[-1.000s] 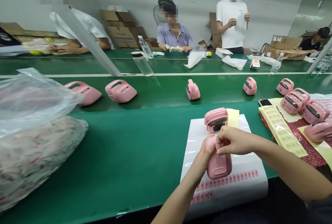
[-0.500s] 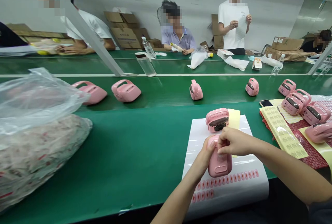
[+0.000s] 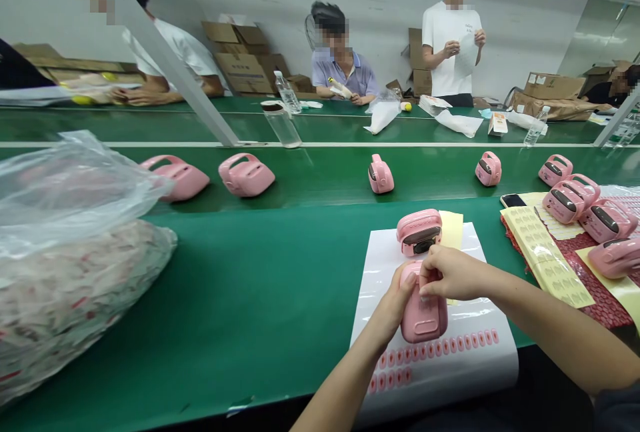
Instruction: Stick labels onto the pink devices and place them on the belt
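Note:
A pink rounded plastic device (image 3: pixel 424 319) lies with its smooth side up over a white sticker sheet (image 3: pixel 470 379). My left hand (image 3: pixel 400 299) grips it along its left side, thumb on top. The fingers of my right hand (image 3: pixel 450 273) are pinched together against its upper face; whatever they hold is hidden. Just beyond my hands stands a second pink device (image 3: pixel 419 231) with a dark window and a handle. Rows of small pink oval stickers (image 3: pixel 440 347) run across the near part of the sheet. A yellow paper (image 3: pixel 452 227) lies partly beneath the second device.
On the left sits a large clear plastic bag (image 3: pixel 85 299) of wrapped pieces. Several pink devices (image 3: pixel 247 176) are spaced along the green strip beyond. To the right are more pink devices (image 3: pixel 607 220), yellow sticker sheets (image 3: pixel 545 252) and a phone (image 3: pixel 513 201). People work across the tables.
Both hands keep almost the same pose on the pink device. The pink devices on the far green strip appear slightly farther right.

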Tool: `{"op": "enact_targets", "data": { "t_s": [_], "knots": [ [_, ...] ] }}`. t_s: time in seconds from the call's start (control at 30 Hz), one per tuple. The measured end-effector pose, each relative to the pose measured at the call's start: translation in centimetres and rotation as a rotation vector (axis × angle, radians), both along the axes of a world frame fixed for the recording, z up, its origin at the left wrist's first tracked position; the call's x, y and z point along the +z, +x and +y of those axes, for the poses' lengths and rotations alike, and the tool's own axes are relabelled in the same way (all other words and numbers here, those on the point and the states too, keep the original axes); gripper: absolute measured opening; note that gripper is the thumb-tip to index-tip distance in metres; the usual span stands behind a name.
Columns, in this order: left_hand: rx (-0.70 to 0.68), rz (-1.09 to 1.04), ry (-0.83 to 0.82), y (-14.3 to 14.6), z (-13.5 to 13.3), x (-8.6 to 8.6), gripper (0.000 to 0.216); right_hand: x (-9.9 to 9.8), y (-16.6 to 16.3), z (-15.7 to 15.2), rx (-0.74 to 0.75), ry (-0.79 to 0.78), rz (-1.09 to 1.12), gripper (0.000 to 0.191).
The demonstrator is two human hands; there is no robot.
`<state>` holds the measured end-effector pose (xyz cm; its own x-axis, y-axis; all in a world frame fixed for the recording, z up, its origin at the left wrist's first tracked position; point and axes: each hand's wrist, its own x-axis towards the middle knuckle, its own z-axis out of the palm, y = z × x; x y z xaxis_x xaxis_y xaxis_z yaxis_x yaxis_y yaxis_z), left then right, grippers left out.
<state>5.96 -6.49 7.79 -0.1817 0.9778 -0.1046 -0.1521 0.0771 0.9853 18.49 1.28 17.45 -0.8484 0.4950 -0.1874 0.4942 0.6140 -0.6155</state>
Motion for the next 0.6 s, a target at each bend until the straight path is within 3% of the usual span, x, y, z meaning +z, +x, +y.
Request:
{"op": "enact_targets", "data": {
  "t_s": [0.4,0.6],
  "knots": [
    [-0.013,0.006,0.003,0.1,0.1,0.2,0.073,0.2,0.0,-0.4,-0.054,0.021,-0.014,0.01],
    [0.0,-0.004,-0.023,0.1,0.1,0.2,0.073,-0.8,-0.2,-1.3,-0.049,0.179,0.008,0.007]
  ]
}}
